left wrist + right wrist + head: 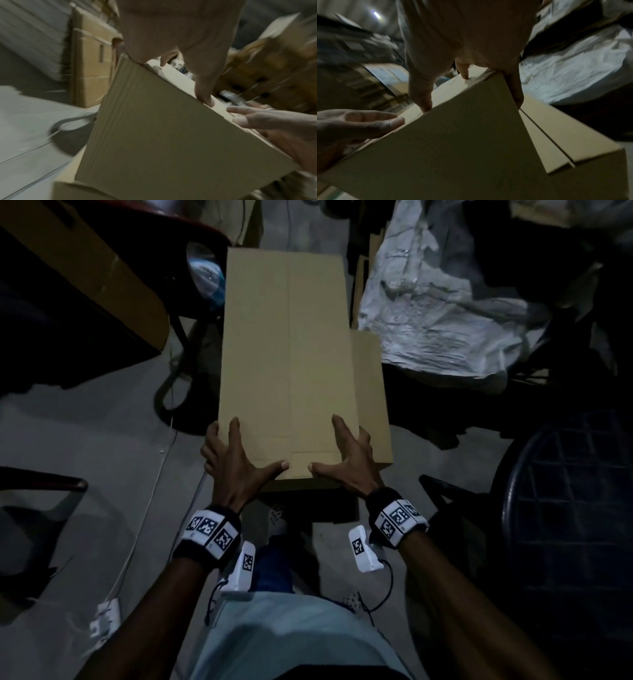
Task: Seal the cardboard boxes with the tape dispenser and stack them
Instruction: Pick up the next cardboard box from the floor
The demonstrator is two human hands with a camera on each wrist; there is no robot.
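Both hands, left hand (236, 463) and right hand (349, 460), grip the near end of the upper cardboard box (287, 364), fingers spread over its corners, atop a lower box (373, 405); stacking seems underway, no tape dispenser visible.

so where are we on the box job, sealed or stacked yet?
Done: the cardboard box has its top flaps closed; whether tape is on the seam can't be told in this dim light. In hand: left hand and right hand grip its near corners above a second box. Left: setting it down squarely; no tape dispenser is visible.
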